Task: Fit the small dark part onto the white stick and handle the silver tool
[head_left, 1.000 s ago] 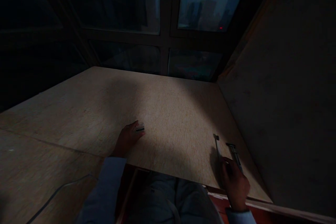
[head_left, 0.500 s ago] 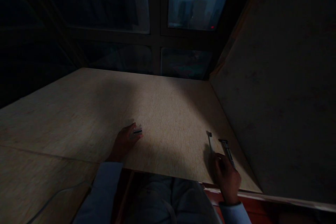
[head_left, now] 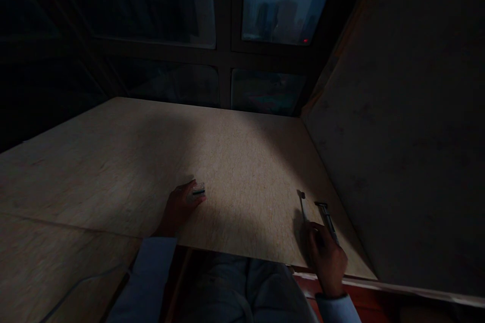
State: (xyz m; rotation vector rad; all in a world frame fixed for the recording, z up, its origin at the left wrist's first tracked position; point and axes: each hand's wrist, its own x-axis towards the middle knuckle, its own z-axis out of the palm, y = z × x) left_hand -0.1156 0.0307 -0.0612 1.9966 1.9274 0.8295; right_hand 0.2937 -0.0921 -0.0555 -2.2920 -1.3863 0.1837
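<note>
My left hand rests on the tabletop with thumb and fingers closed around a small clear piece crossed by a dark strip; its exact kind is too dim to tell. At the right, my right hand pinches the near end of a slim, pale-handled toothbrush, whose dark head points away from me. Just right of it lies a razor, its T-shaped head facing the window and its lower handle partly hidden behind my right hand.
The pale, marbled tabletop reaches back to dark-framed windows. A wall bounds it on the right. A thin cable runs across the lower left, near my left sleeve. My legs are below the front edge.
Hardly anything differs. The view has shifted very slightly; both hands keep their hold and stay nearly in place.
</note>
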